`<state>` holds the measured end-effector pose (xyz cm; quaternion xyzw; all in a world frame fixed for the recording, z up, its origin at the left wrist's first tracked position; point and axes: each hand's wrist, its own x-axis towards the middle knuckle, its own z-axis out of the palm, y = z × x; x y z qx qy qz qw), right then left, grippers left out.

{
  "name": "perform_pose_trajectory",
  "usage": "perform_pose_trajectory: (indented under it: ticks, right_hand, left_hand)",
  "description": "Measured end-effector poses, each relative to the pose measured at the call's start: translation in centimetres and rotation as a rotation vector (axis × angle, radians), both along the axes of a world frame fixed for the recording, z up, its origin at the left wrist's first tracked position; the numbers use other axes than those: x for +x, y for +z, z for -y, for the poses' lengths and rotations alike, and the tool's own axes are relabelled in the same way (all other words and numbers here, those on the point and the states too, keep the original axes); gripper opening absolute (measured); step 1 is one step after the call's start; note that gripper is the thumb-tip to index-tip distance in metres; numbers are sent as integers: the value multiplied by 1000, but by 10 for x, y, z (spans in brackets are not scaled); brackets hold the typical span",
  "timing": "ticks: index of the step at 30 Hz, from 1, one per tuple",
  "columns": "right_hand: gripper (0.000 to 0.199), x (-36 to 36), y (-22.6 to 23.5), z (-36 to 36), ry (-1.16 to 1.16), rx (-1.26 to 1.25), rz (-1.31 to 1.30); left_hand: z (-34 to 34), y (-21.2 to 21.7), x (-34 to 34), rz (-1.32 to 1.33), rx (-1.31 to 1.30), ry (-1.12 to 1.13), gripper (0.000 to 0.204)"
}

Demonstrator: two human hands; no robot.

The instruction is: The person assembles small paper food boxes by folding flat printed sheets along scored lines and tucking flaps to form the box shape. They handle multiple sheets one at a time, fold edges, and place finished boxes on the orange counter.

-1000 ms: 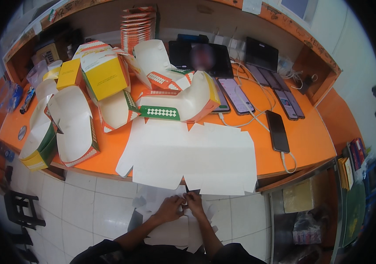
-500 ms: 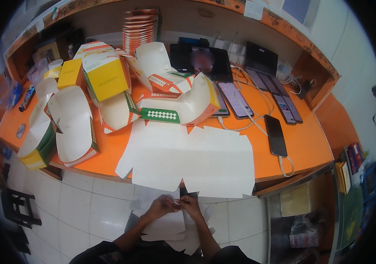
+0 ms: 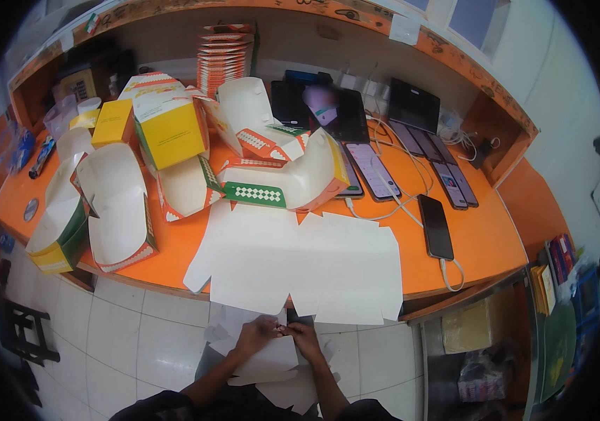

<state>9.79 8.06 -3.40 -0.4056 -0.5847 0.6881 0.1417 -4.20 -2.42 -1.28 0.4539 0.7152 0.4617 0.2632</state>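
My left hand (image 3: 258,335) and my right hand (image 3: 302,337) meet low in front of me, below the table edge. Fingers of both are pinched together, almost touching; anything between them is too small to make out. Under and around them, white card pieces (image 3: 272,353) lie over my lap. Just beyond, a flat unfolded carton blank (image 3: 307,263) lies white side up, overhanging the table's front edge. Folded open boxes (image 3: 119,207) with white insides and red, green and yellow outsides stand farther left.
A stack of flattened cartons (image 3: 224,59) rises at the back of the orange table (image 3: 486,238). Several phones lie on the right, among them a black phone (image 3: 435,228) on a white cable (image 3: 458,281). A black stool (image 3: 25,330) stands on the floor at left.
My view has shifted slightly. Both hands stay together at the same place, with the fingers slightly repositioned. The boxes and the carton blank have not visibly moved.
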Motion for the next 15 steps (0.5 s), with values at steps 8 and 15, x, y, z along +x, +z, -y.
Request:
perform_pose_trajectory:
  ticks: [8,15]
  right_hand:
    - [23,0,11,0,4,-138,-90]
    - [23,-5,11,5,-49,-131,-85]
  left_hand:
    - [5,-22,4,383,147,4,30]
    - [6,-19,-5,117,159,-116,23]
